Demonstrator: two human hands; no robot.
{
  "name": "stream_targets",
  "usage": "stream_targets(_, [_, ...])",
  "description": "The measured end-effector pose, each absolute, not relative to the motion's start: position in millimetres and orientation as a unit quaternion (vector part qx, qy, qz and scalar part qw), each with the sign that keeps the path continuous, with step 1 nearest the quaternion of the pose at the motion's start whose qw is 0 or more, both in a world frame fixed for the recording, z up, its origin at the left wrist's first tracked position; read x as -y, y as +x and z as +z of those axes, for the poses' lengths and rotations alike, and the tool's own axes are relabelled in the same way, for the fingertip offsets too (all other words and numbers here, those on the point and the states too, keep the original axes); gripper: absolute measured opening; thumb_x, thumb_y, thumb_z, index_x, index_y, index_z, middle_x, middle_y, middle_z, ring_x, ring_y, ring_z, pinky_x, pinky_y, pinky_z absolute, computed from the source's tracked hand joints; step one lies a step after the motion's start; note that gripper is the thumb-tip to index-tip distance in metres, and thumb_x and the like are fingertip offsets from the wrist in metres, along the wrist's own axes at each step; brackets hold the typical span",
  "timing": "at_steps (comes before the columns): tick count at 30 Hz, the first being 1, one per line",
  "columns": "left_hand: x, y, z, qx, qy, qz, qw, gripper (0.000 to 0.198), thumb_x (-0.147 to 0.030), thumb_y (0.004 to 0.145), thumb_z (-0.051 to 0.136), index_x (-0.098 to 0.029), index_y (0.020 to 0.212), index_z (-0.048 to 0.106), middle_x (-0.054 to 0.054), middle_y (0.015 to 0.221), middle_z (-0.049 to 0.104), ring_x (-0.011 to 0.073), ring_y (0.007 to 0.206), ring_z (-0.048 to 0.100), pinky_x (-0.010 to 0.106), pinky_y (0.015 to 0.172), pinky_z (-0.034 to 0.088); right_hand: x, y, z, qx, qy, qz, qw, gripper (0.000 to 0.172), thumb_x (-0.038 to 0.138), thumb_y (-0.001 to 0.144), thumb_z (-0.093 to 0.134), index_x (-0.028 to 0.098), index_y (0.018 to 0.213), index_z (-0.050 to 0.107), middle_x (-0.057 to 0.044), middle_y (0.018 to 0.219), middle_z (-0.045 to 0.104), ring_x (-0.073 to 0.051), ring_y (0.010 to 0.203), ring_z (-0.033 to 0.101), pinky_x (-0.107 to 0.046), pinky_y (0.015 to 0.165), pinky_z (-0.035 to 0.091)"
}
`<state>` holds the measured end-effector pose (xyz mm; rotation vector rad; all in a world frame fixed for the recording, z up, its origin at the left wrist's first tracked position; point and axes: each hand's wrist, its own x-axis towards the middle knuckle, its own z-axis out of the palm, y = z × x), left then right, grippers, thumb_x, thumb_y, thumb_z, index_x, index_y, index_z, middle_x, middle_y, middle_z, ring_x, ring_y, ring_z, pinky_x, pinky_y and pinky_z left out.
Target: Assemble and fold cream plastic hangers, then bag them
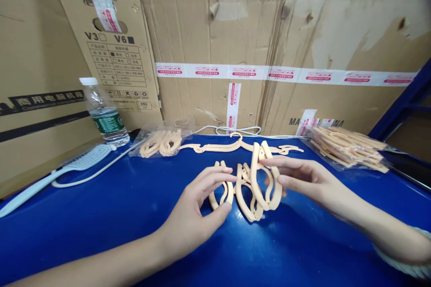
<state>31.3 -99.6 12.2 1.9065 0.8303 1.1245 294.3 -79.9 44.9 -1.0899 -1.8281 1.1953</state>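
My right hand [311,181] pinches a cream folding hanger [255,184], folded up and raised slightly above the blue table [289,251]. Just behind and left of it, a second folded hanger [243,199] is partly covered by the held one. My left hand [195,206] has its thumb and fingers apart, in front of a third folded hanger [230,193] that it partly hides. Whether the left fingers touch that hanger is hard to see. Farther back lies an unfolded hanger [222,147] with its hook toward the cardboard.
At the back left are a bagged pair of folded hangers [161,142], a water bottle [107,119] and a pale blue hairbrush [81,161]. A bag of several hangers [350,145] lies back right. A white cable [232,129] runs along the cardboard wall [208,98].
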Motion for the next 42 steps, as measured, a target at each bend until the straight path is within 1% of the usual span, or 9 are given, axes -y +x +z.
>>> stream_targets(2, [101.5,29.8,12.2,-0.345,0.792,0.412,0.289,0.035,-0.012,0.084,0.055,-0.027,0.115,0.061,0.005,0.13,0.053,0.0225,0.128,0.047,0.047,0.113,0.036,72.5,299.8,41.6,0.695,-0.476,0.432,0.323,0.05,0.049,0.082,0.065,0.019,0.122,0.064,-0.007,0.089,0.07,-0.02,0.079,0.066,-0.03,0.061,0.053])
stream_targets(4, [104.0,28.8,11.7,-0.339,0.839,0.368,0.214,0.039,-0.012,0.083,0.054,-0.027,0.119,0.059,0.006,0.133,0.052,0.0238,0.129,0.045,0.047,0.112,0.036,66.7,304.9,37.1,0.705,-0.506,0.404,0.291,0.052,0.052,0.082,0.063,0.018,0.121,0.063,-0.007,0.087,0.068,-0.022,0.079,0.065,-0.029,0.057,0.052])
stream_targets(7, [108.6,28.4,11.1,-0.303,0.898,0.274,0.163,0.049,-0.019,0.083,0.06,-0.029,0.131,0.052,0.007,0.139,0.049,0.0274,0.134,0.039,0.052,0.113,0.031,64.0,310.6,32.8,0.752,-0.513,0.33,0.251,0.051,0.054,0.082,0.06,0.02,0.121,0.062,-0.01,0.109,0.066,-0.026,0.094,0.063,-0.035,0.072,0.055])
stream_targets(10, [113.5,29.3,11.4,-0.303,0.924,0.18,0.146,0.062,-0.035,0.081,0.067,-0.035,0.139,0.044,0.005,0.147,0.044,0.0339,0.138,0.034,0.063,0.114,0.018,67.9,313.8,34.5,0.807,-0.496,0.268,0.179,0.056,0.056,0.082,0.06,0.024,0.129,0.055,-0.009,0.126,0.059,-0.028,0.107,0.058,-0.04,0.087,0.052])
stream_targets(12, [116.2,30.0,12.2,-0.319,0.927,0.139,0.139,0.068,-0.044,0.081,0.068,-0.039,0.142,0.039,0.003,0.153,0.037,0.0371,0.141,0.03,0.068,0.112,0.014,71.3,314.6,37.5,0.829,-0.485,0.249,0.126,0.064,0.057,0.081,0.061,0.027,0.136,0.049,-0.008,0.126,0.057,-0.028,0.109,0.057,-0.041,0.091,0.05])
stream_targets(15, [118.4,30.5,13.4,-0.333,0.928,0.106,0.13,0.07,-0.051,0.082,0.065,-0.041,0.145,0.035,0.002,0.156,0.032,0.0385,0.143,0.025,0.07,0.111,0.014,74.0,314.7,40.5,0.847,-0.472,0.231,0.087,0.073,0.057,0.079,0.064,0.028,0.142,0.042,-0.008,0.124,0.056,-0.028,0.111,0.055,-0.043,0.096,0.047])
stream_targets(23, [118.5,29.2,12.4,-0.336,0.928,0.113,0.112,0.071,-0.055,0.083,0.061,-0.037,0.147,0.034,0.005,0.155,0.031,0.0384,0.142,0.025,0.067,0.113,0.01,74.9,317.8,38.7,0.867,-0.451,0.199,0.073,0.085,0.058,0.074,0.068,0.026,0.146,0.036,-0.01,0.123,0.054,-0.031,0.115,0.053,-0.045,0.098,0.046])
stream_targets(35, [109.4,20.8,21.7,-0.326,0.93,0.082,0.149,0.076,-0.06,0.085,0.056,-0.036,0.15,0.025,0.009,0.157,0.023,0.0383,0.144,0.019,0.067,0.112,0.011,76.4,303.5,32.6,0.86,-0.464,0.184,0.104,0.077,0.059,0.08,0.063,0.028,0.145,0.037,-0.007,0.111,0.051,-0.025,0.1,0.057,-0.042,0.092,0.048])
stream_targets(42, [107.7,20.9,16.2,-0.338,0.922,0.122,0.143,0.072,-0.057,0.085,0.058,-0.035,0.148,0.031,0.009,0.157,0.026,0.0389,0.144,0.021,0.066,0.113,0.011,75.8,303.0,30.3,0.859,-0.477,0.145,0.115,0.074,0.061,0.081,0.06,0.025,0.143,0.042,-0.008,0.107,0.051,-0.024,0.092,0.057,-0.043,0.085,0.05])
